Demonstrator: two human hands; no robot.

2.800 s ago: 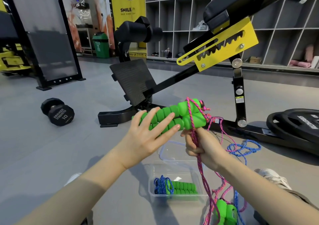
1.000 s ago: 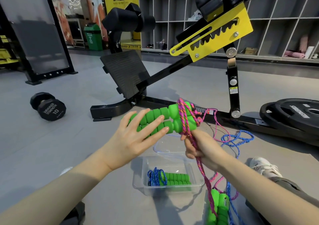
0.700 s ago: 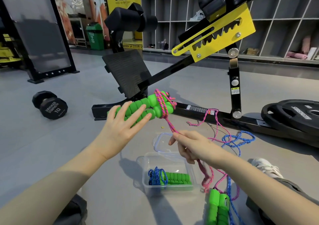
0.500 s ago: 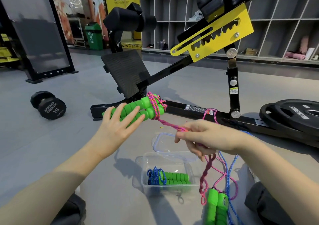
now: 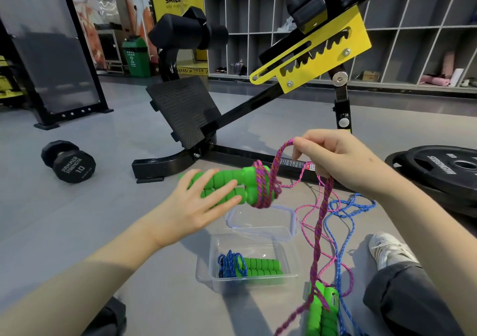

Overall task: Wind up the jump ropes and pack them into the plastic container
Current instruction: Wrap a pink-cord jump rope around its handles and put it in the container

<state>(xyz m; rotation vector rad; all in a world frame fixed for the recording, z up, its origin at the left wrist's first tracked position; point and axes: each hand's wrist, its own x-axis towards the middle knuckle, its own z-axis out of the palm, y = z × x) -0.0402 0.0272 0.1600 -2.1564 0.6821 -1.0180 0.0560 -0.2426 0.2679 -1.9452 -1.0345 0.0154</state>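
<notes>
Green foam handles (image 5: 229,177) lie under the straight fingers of your left hand (image 5: 191,211), so your right hand (image 5: 340,160), pinching the pink rope (image 5: 320,224) above them, can wrap it round

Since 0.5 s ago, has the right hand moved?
Yes. The right hand, pinching the pink rope, rose from just over the lid to the bench base bar.
</notes>
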